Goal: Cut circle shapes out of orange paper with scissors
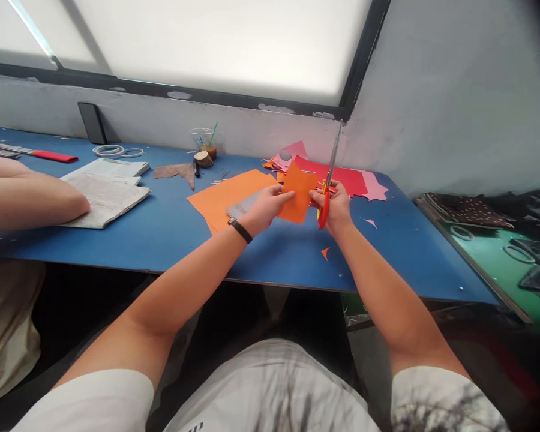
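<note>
Between my hands, above the blue table, is a piece of orange paper. My left hand pinches its left side between thumb and fingers. My right hand holds red-and-yellow-handled scissors, their blades pointing up and away from me. Fingertips of that hand also reach the paper's right edge. Larger orange sheets lie beneath and left of my left hand, with a greyish translucent piece on them. Behind my hands are red paper and pink paper. A small orange scrap lies nearer me.
The blue table ends at a wall behind. At left, another person's arm rests by a folded cloth. A plastic cup, a phone and white rings stand or lie farther back. A green surface adjoins at right.
</note>
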Demonstrator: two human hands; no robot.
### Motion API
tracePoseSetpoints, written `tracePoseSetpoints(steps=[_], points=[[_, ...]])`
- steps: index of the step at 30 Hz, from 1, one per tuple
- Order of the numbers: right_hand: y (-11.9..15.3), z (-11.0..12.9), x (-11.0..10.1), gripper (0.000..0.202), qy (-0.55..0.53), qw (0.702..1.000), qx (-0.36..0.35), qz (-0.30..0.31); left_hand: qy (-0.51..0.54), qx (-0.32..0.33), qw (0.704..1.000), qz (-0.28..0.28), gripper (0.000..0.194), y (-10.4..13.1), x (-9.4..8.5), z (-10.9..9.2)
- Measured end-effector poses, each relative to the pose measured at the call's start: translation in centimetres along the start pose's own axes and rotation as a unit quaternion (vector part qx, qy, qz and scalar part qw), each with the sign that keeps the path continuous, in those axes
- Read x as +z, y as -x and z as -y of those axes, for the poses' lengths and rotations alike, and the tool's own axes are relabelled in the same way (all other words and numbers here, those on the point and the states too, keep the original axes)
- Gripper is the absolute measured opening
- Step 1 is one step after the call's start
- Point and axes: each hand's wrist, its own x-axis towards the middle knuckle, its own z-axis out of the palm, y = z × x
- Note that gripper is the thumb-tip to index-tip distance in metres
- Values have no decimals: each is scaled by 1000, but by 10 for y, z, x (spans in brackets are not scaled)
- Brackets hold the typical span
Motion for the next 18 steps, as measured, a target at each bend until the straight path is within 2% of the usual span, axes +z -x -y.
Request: tracePoseSetpoints(steps=[5, 8, 11, 14, 18], points=[[-1, 7, -3, 74, 16, 1000, -5, 15, -25, -2, 1000, 15, 27, -7, -3, -14], [2, 7, -2, 71, 46, 998, -10, 34, -29, 7, 999, 16, 26, -4, 4, -6], [4, 7, -4, 74, 73, 996, -10, 47, -24, 22, 999, -8, 24, 1, 7, 5], [3, 7, -10, 80, 114, 992, -23, 52, -16, 48, 998, -36, 26, 4, 0, 3], [1, 4, -17, 80, 165, 981, -64, 77, -11, 83, 995, -61, 29, 5, -16, -13]])
